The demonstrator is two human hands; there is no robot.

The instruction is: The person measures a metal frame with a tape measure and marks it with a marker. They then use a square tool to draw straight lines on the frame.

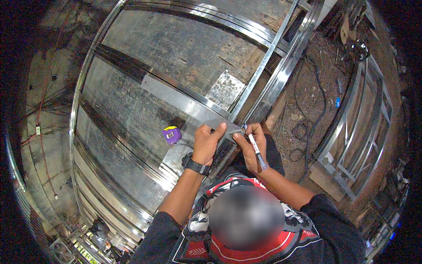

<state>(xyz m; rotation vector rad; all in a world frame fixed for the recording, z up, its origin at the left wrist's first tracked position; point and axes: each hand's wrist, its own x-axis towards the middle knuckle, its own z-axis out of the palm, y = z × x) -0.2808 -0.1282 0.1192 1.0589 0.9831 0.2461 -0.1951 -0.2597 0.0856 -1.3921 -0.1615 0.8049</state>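
A flat grey metal strip [178, 97] lies slantwise along the shiny metal frame [269, 94]. My left hand [205, 143] grips the strip's near end, its thumb on top and its other fingers curled. Close beside it, my right hand [256, 147] is closed on a white marker pen [254, 143] with a dark rear end. The pen's upper end points at the frame's corner, and my right thumb touches the strip's end. Whether the pen tip meets the metal is hidden by my fingers. A purple and yellow tape measure [171, 135] rests left of my left hand.
Dark, worn boards [176, 44] lie beneath the metal bars. A scuffed metal plate [225, 89] sits beyond the strip. At right, a black cable [323, 94] coils on the floor near another metal frame [358, 127]. A red cord [42, 99] runs along the left floor.
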